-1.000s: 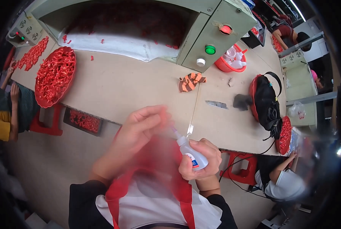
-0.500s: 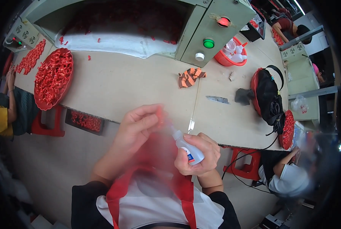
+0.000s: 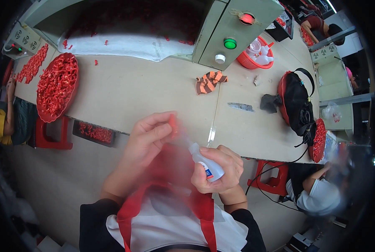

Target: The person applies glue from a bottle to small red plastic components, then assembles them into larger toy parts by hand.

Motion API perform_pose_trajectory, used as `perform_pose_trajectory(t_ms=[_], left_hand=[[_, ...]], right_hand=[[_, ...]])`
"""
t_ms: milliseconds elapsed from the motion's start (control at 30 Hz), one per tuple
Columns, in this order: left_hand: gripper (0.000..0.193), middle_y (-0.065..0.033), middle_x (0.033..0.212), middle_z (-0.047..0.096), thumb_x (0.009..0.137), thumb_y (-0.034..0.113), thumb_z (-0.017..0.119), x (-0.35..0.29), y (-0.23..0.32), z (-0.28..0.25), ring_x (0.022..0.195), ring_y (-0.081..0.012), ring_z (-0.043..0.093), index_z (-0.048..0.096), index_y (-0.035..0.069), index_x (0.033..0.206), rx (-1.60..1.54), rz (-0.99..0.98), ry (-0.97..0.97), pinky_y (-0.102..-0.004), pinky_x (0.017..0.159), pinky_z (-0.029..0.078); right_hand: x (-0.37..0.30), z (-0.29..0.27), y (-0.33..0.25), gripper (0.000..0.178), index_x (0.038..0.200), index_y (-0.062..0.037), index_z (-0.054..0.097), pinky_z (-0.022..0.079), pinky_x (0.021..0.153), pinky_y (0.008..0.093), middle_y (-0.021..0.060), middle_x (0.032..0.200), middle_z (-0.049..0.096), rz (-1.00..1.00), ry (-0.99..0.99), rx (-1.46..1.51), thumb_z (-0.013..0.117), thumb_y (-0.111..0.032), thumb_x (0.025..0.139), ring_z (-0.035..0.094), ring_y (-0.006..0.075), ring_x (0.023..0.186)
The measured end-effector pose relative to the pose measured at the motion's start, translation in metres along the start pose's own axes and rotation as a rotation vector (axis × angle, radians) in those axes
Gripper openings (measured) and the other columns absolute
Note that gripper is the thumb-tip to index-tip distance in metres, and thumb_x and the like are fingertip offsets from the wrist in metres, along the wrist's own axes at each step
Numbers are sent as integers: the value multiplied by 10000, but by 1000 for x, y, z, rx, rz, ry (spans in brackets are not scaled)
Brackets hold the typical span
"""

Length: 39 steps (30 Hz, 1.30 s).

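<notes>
Between the thumb and fingertips of my left hand (image 3: pixel 147 136) is a small red piece (image 3: pixel 173 126), blurred, so its exact kind does not show. My right hand (image 3: pixel 225 166) is wrapped round a translucent white squeeze bottle (image 3: pixel 212 168) with a narrow nozzle and a blue-and-white label. The bottle tilts up and left, its tip near the red piece; a hazy patch hides whether the two touch. Both hands are in front of the table's near edge, above my red apron.
A red tray (image 3: pixel 57 88) heaped with red pieces stands at the left. Farther back are a pale green machine housing (image 3: pixel 221 38), a striped cloth (image 3: pixel 211 82) and a red basket of bottles (image 3: pixel 254 59). A blade-like strip (image 3: pixel 240 107) and a black bag (image 3: pixel 298 109) lie right. Co-workers sit either side.
The red piece has shifted slightly left with my left fingertips. My right hand keeps its hold on the bottle, nearly still. The whole view has moved a little.
</notes>
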State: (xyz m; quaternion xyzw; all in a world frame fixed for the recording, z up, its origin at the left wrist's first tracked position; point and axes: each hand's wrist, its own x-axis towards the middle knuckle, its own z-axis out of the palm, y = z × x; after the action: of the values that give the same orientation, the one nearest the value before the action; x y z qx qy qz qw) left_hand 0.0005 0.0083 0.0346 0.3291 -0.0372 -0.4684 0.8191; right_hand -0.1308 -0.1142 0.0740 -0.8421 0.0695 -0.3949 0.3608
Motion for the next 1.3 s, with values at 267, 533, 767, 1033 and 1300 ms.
perform_pose_trajectory(t_ms=[267, 533, 767, 1033, 1300], left_hand=[[292, -177, 1004, 602, 854, 24, 541, 0, 0, 0, 890, -273, 637, 536, -37, 1139, -4, -51, 15, -304, 746, 554], [302, -186, 1003, 596, 856, 27, 538, 1, 0, -4, 886, -277, 637, 526, -47, 1148, -19, -70, -1, -306, 750, 554], [328, -121, 1039, 597, 874, 53, 521, 4, 3, -11, 920, -173, 603, 497, -47, 1185, -28, -80, -88, -292, 808, 512], [306, -162, 1039, 592, 876, 43, 513, 11, -5, -22, 904, -237, 627, 498, -48, 1167, -186, -181, -115, -285, 764, 544], [237, -156, 978, 621, 848, 9, 550, 16, -10, -18, 870, -235, 642, 572, -36, 1080, 74, 32, 51, -270, 742, 548]], right_hand=[[2, -1, -2, 291, 838, -28, 623, 446, 460, 254, 66, 612, 587, 16, -17, 55, 649, -57, 549, 540, 187, 463], [2, 0, 1, 300, 854, -21, 617, 440, 448, 253, 71, 609, 584, -5, -8, 64, 642, -52, 556, 538, 187, 456], [2, -2, 13, 253, 908, 41, 549, 444, 484, 246, 100, 676, 597, 51, 60, 39, 558, -31, 666, 568, 159, 518], [42, 36, 131, 186, 884, -26, 483, 492, 670, 318, 118, 918, 591, 621, -79, 102, 606, -63, 749, 616, 194, 810], [72, 51, 143, 177, 901, -8, 600, 488, 705, 326, 112, 817, 609, 432, -269, -552, 627, -122, 768, 622, 212, 773]])
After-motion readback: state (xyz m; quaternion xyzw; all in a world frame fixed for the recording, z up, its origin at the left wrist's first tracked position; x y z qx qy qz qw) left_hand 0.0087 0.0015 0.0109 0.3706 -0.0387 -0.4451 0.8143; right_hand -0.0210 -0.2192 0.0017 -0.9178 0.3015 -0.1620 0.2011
